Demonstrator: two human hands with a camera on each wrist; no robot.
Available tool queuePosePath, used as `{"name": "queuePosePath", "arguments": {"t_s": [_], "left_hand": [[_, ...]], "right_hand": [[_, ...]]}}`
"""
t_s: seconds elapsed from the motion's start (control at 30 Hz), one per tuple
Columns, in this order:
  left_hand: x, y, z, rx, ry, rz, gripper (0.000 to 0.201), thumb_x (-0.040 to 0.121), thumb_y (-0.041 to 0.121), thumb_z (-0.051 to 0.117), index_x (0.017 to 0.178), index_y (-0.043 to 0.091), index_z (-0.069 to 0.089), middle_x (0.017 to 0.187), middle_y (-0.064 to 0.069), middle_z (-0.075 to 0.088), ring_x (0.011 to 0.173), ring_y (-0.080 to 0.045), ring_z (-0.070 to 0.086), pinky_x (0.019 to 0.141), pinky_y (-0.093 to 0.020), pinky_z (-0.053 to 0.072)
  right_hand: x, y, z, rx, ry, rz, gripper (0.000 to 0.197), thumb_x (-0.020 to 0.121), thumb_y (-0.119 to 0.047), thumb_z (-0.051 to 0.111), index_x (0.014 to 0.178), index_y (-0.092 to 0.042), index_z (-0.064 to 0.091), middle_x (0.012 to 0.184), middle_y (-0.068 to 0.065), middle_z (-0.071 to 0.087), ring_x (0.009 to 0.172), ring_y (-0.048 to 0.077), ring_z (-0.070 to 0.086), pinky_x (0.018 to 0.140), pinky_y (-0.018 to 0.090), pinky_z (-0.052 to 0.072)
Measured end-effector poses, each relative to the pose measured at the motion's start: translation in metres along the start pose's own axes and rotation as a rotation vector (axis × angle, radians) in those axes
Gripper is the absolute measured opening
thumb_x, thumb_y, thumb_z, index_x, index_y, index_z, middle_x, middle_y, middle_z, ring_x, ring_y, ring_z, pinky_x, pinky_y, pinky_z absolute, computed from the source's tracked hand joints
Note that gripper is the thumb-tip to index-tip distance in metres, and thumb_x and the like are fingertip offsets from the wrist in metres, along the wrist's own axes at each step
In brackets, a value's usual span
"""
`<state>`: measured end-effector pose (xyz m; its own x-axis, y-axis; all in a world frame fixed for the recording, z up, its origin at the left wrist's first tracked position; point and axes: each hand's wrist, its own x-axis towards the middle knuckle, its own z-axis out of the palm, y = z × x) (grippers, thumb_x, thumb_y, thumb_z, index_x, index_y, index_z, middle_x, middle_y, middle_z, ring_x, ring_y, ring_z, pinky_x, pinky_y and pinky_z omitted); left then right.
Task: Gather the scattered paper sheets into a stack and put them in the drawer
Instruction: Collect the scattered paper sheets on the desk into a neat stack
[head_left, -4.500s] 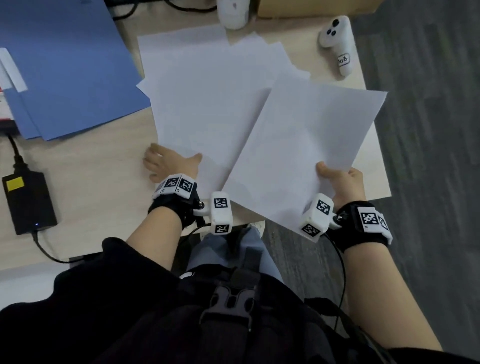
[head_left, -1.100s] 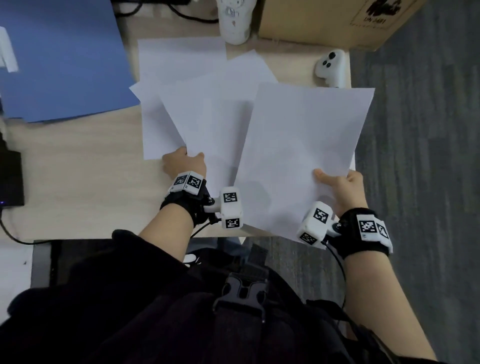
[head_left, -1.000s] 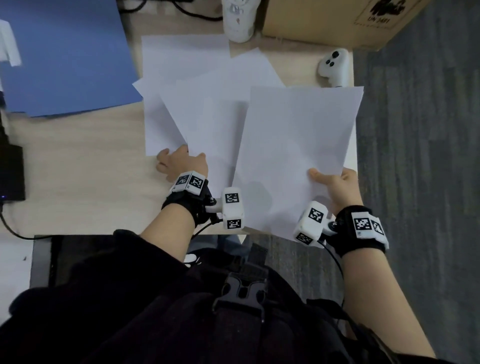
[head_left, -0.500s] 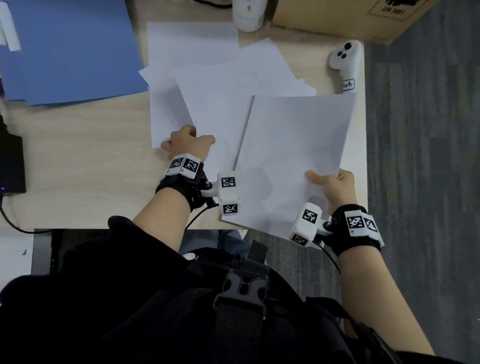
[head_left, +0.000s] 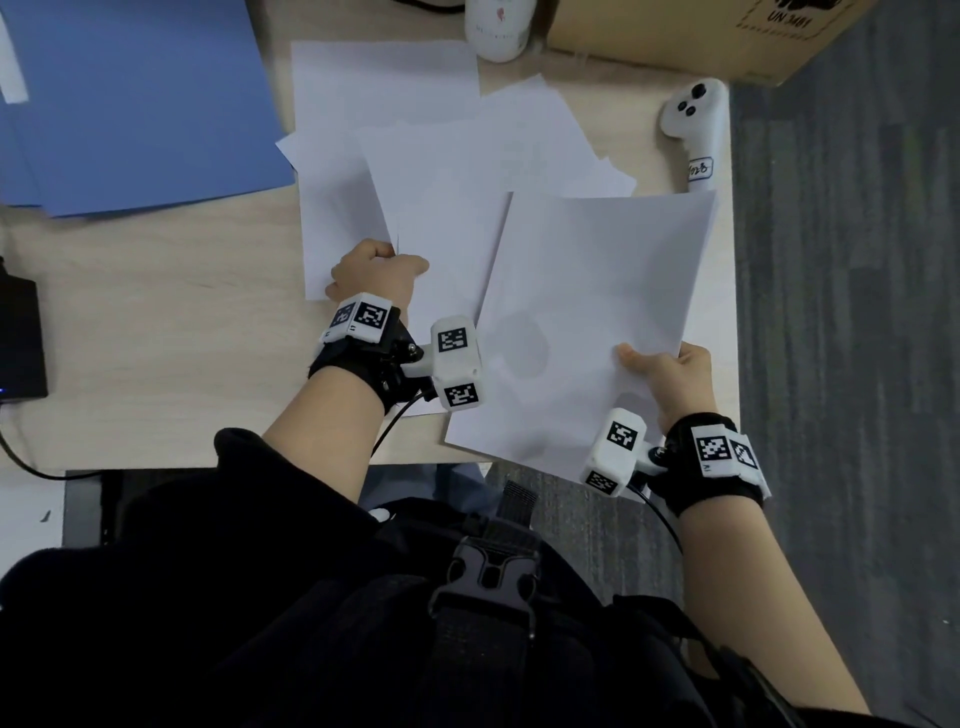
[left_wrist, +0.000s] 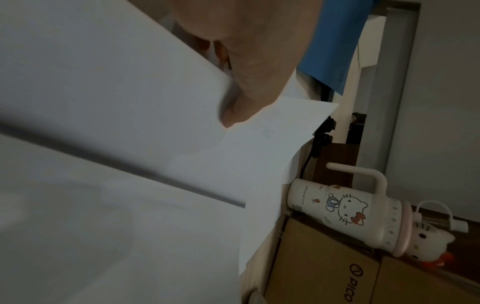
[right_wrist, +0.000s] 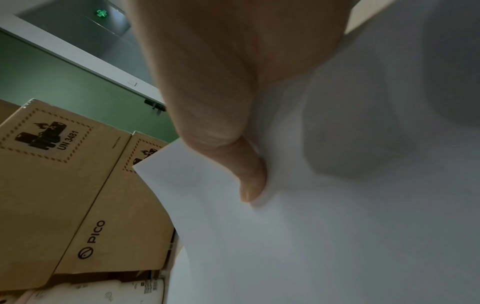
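Both grips clamped: right hand (head_left: 670, 379) pinching lifted sheet (head_left: 587, 312), left hand (head_left: 374, 270) pinching sheets (head_left: 441, 171) on desk (head_left: 156, 322)

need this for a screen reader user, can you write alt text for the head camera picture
Seen from above, a person's right hand pinches the near corner of a white sheet while the left hand grips the edge of other loose sheets overlapping on a wooden desk. A blue folder, a white controller and a cardboard box sit along the far side.
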<state>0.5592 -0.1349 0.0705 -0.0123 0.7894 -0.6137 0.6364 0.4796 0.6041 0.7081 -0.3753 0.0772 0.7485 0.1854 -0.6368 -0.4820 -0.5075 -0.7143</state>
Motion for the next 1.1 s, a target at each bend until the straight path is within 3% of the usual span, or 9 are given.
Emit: {"name": "queuePosePath", "arguments": {"t_s": [0.1, 0.17, 0.27, 0.33, 0.47, 0.63, 0.9, 1.0, 1.1], "left_hand": [[-0.002, 0.005, 0.002, -0.033, -0.033, -0.010, 0.025, 0.068, 0.021, 0.075, 0.070, 0.022, 0.051, 0.083, 0.002, 0.052, 0.095, -0.022, 0.042, 0.075, -0.031, 0.043], [-0.003, 0.008, 0.005, -0.134, -0.053, 0.017, 0.029, 0.068, 0.008, 0.075, 0.068, 0.018, 0.049, 0.072, 0.004, 0.048, 0.075, -0.018, 0.046, 0.058, -0.022, 0.044], [-0.010, 0.008, 0.007, -0.269, -0.018, 0.073, 0.040, 0.067, -0.004, 0.073, 0.088, 0.015, 0.046, 0.095, -0.002, 0.048, 0.066, -0.009, 0.046, 0.048, -0.013, 0.039], [-0.014, 0.006, 0.010, -0.378, -0.010, 0.086, 0.066, 0.068, -0.006, 0.072, 0.117, 0.015, 0.034, 0.119, -0.006, 0.042, 0.086, -0.011, 0.049, 0.057, -0.007, 0.039], [-0.022, 0.004, 0.007, -0.484, -0.073, 0.030, 0.096, 0.069, -0.004, 0.075, 0.140, 0.019, 0.014, 0.128, -0.004, 0.045, 0.108, -0.017, 0.053, 0.088, -0.025, 0.043], [-0.031, 0.007, -0.004, -0.271, -0.287, 0.088, 0.033, 0.089, 0.006, 0.060, 0.121, -0.001, 0.055, 0.109, -0.008, 0.061, 0.098, -0.019, 0.056, 0.086, -0.029, 0.046], [-0.042, 0.024, -0.044, -0.309, 0.013, 0.444, 0.020, 0.091, 0.010, 0.056, 0.109, 0.004, 0.063, 0.100, -0.002, 0.063, 0.095, -0.017, 0.059, 0.089, -0.026, 0.047], [-0.050, 0.027, -0.061, -0.395, 0.068, 0.487, 0.005, 0.092, 0.011, 0.057, 0.096, 0.014, 0.056, 0.099, -0.002, 0.060, 0.095, -0.013, 0.057, 0.086, -0.022, 0.045], [-0.054, 0.022, -0.080, -0.439, 0.096, 0.476, 0.006, 0.092, 0.013, 0.057, 0.095, 0.014, 0.052, 0.102, -0.005, 0.059, 0.096, -0.014, 0.056, 0.088, -0.022, 0.046]], "right_hand": [[0.001, 0.000, 0.001, 0.002, -0.003, 0.001, 0.014, 0.076, 0.003, 0.071, 0.074, -0.008, 0.065, 0.065, 0.003, 0.066, 0.060, 0.022, 0.060, 0.064, 0.033, 0.053], [0.001, -0.001, 0.001, -0.002, -0.005, -0.002, 0.013, 0.076, 0.003, 0.072, 0.074, -0.009, 0.065, 0.066, 0.003, 0.066, 0.061, 0.022, 0.061, 0.066, 0.034, 0.053], [0.001, -0.002, 0.002, -0.009, -0.013, -0.007, 0.013, 0.076, 0.003, 0.072, 0.074, -0.008, 0.065, 0.073, 0.008, 0.066, 0.067, 0.024, 0.061, 0.071, 0.039, 0.052], [0.000, -0.004, 0.002, -0.007, -0.016, -0.009, 0.013, 0.076, 0.004, 0.071, 0.073, -0.008, 0.065, 0.075, 0.009, 0.065, 0.069, 0.025, 0.060, 0.073, 0.040, 0.052], [-0.002, -0.005, 0.000, 0.000, -0.020, -0.017, 0.013, 0.076, 0.003, 0.072, 0.074, -0.008, 0.065, 0.075, 0.010, 0.065, 0.073, 0.027, 0.061, 0.075, 0.042, 0.052], [-0.009, -0.008, -0.003, 0.037, -0.067, -0.069, 0.012, 0.075, 0.002, 0.073, 0.075, -0.009, 0.067, 0.062, -0.002, 0.068, 0.065, 0.023, 0.062, 0.068, 0.036, 0.052], [-0.016, -0.013, -0.007, 0.052, -0.096, -0.119, 0.012, 0.073, -0.001, 0.076, 0.076, -0.009, 0.068, 0.071, 0.000, 0.071, 0.073, 0.024, 0.064, 0.078, 0.044, 0.053], [-0.021, -0.015, -0.005, 0.057, -0.106, -0.140, 0.012, 0.073, -0.003, 0.077, 0.075, -0.010, 0.067, 0.077, 0.006, 0.069, 0.075, 0.024, 0.063, 0.080, 0.048, 0.053], [-0.029, -0.019, 0.000, 0.089, -0.132, -0.138, 0.013, 0.073, -0.005, 0.077, 0.071, -0.012, 0.067, 0.067, -0.002, 0.070, 0.066, 0.021, 0.063, 0.074, 0.045, 0.053]]}}
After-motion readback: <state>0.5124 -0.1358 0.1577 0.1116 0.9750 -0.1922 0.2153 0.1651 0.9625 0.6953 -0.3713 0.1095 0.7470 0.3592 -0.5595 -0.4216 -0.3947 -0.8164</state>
